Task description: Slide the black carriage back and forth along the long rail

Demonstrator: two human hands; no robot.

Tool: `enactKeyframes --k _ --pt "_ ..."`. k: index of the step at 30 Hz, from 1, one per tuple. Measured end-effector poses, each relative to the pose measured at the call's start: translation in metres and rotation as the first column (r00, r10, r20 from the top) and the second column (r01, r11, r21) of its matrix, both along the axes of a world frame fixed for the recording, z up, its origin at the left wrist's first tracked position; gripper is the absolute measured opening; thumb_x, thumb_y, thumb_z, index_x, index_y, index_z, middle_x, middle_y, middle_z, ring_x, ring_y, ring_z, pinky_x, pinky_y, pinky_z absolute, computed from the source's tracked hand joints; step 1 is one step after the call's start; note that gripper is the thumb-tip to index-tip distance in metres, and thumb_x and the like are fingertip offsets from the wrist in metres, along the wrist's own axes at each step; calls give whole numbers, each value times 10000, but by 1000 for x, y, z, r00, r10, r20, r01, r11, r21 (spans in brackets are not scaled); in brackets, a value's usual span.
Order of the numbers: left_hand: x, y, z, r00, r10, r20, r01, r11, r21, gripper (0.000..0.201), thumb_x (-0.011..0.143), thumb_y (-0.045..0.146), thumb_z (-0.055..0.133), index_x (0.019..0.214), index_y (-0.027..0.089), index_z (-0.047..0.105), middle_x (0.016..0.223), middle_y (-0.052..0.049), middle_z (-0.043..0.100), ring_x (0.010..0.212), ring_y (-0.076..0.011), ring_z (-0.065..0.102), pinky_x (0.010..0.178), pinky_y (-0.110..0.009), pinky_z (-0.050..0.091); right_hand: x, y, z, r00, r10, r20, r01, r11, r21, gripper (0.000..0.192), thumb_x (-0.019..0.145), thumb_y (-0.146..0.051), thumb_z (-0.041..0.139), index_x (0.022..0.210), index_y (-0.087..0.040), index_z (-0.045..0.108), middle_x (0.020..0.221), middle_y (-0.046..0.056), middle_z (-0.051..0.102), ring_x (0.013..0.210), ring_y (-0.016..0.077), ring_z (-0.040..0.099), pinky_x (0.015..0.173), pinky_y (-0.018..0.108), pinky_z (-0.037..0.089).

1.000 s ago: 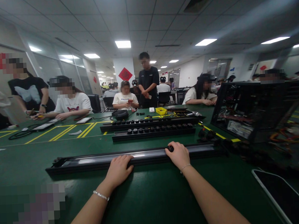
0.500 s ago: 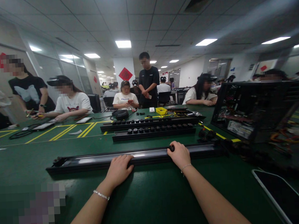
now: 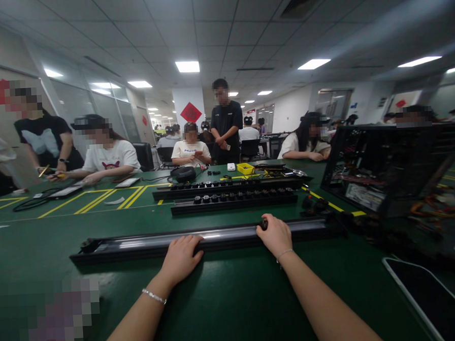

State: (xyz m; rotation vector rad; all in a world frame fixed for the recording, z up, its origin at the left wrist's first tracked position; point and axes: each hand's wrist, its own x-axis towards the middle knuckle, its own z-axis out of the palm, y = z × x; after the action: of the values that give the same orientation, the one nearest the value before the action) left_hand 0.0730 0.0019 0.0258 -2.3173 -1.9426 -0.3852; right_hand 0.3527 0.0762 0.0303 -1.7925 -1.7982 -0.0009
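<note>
Seating a small black knob (image 3: 264, 224) into the long black rail (image 3: 140, 245): right hand (image 3: 275, 235) pinches it closed at rail's right part; left hand (image 3: 180, 257) rests open, flat on rail's middle, steadying. Next likely needs firm downward press or twist, rail kept from sliding.

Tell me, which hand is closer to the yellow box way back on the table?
Right. The right hand sits on the long black rail almost straight in front of the yellow box. The left hand rests on the same rail farther left and a bit nearer the person.
</note>
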Motion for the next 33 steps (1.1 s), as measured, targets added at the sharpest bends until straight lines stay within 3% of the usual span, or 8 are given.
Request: enactKeyframes --k 4,12,24,33 --pt "0 1 -1 1000 2 -5 -2 1000 -2 348 815 367 447 1143 272 511 1116 -25 611 1047 -200 514 887 -350 324 2 -1 -2 997 -79 12 79 997 -4 309 713 -418 519 902 -181 579 964 90 626 984 244 522 872 353 320" --pt "0 1 -2 1000 -6 -6 7 1000 15 339 815 369 445 1133 274 516 1096 -21 613 1033 -206 516 872 -355 331 3 -2 0 997 -73 6 73 997 -21 277 716 -413 515 861 -186 576 943 82 620 980 230 519 870 342 323" --pt "-2 1 -3 1000 -14 -1 14 1000 8 348 820 369 440 1146 270 513 1114 -27 610 1044 -203 513 886 -356 327 5 -1 6 998 -64 15 65 993 -94 261 743 -359 482 894 -188 608 979 80 621 965 224 517 851 336 332" --pt "-1 1 -3 1000 -2 6 2 1000 -6 360 814 360 448 1157 268 511 1126 -31 605 1062 -206 507 902 -359 324 11 0 3 996 -92 14 93 994 -60 302 723 -382 496 930 -193 612 1012 73 626 1005 225 509 902 346 306"
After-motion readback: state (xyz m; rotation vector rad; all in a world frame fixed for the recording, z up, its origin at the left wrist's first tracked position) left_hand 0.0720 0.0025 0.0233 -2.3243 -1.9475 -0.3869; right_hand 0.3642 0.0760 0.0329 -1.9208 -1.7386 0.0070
